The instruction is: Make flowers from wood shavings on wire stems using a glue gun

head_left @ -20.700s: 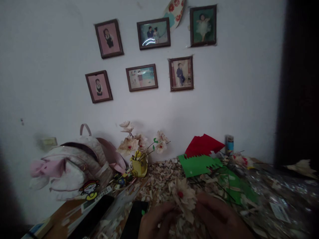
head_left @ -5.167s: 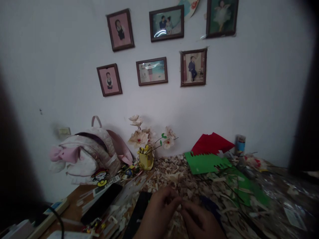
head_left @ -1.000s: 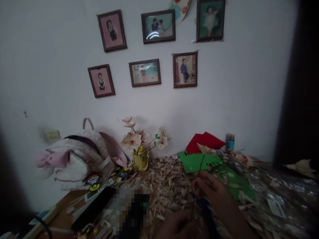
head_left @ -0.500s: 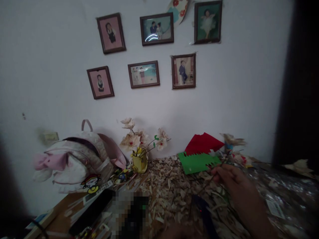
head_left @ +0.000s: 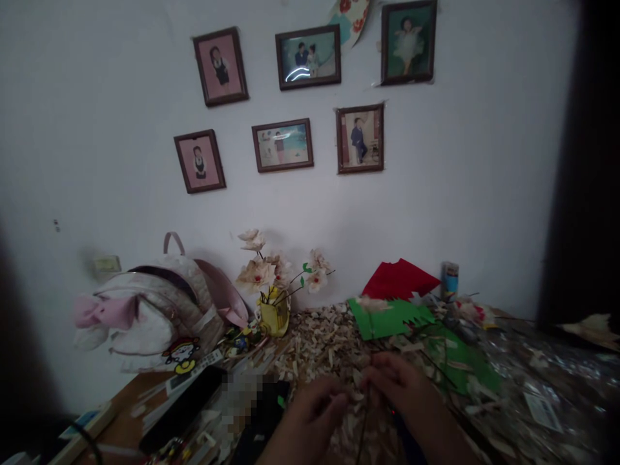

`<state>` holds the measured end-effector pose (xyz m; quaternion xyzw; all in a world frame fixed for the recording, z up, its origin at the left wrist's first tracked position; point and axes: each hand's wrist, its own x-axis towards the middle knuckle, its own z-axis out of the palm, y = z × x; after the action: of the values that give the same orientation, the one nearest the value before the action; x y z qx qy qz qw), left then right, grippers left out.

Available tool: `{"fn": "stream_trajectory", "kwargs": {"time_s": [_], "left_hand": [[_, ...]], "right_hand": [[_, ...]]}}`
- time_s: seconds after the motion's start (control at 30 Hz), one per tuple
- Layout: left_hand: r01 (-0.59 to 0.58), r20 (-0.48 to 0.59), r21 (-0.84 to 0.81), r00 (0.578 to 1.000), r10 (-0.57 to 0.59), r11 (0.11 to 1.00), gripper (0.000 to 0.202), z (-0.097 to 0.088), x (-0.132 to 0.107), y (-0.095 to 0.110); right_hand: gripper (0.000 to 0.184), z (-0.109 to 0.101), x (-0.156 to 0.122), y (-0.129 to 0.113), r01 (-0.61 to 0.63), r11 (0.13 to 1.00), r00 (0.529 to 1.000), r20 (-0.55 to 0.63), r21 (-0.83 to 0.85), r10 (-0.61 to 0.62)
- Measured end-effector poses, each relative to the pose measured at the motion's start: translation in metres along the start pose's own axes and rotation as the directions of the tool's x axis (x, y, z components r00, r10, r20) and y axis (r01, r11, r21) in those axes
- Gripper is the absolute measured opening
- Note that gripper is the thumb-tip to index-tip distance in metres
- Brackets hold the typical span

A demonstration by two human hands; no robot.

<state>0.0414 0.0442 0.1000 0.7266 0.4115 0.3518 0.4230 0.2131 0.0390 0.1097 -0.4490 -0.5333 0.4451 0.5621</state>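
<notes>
My right hand (head_left: 400, 391) is closed around a thin dark stem (head_left: 369, 361) that rises to a pale handmade flower (head_left: 372, 303) in front of the green paper. My left hand (head_left: 312, 420) is close beside it at the bottom of the view, fingers curled toward the same stem near its lower part. Both hands hover over a heap of pale wood shavings (head_left: 320, 339) on the table.
A yellow cup of finished flowers (head_left: 275, 310) stands by the wall. A pink backpack (head_left: 150, 313) sits at the left. Green paper (head_left: 387, 318) and red paper (head_left: 400, 279) lie at the back, with a small tube (head_left: 449, 279). Dark flat objects (head_left: 181, 407) lie front left.
My right hand has drawn back from the far right to the middle, bringing the stemmed flower with it. My left hand has come up beside it.
</notes>
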Motion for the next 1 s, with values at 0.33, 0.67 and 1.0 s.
{"fn": "stream_trajectory", "kwargs": {"time_s": [0.33,0.67,1.0], "left_hand": [[0.104,0.039,-0.187,0.994,-0.098,0.977,0.008,0.012,0.005,-0.011],[0.178,0.278,-0.403,0.959,-0.065,0.898,0.01,0.01,0.003,-0.011],[0.21,0.262,-0.105,0.949,-0.176,0.972,0.013,0.017,-0.018,-0.021]], "right_hand": [[0.024,0.015,-0.002,0.02,-0.024,1.0,0.998,0.061,0.017,0.023],[0.024,0.018,-0.003,0.016,-0.053,0.993,0.992,0.124,0.108,0.039],[0.032,0.015,-0.002,0.013,-0.001,0.993,0.999,0.054,0.114,-0.005]]}}
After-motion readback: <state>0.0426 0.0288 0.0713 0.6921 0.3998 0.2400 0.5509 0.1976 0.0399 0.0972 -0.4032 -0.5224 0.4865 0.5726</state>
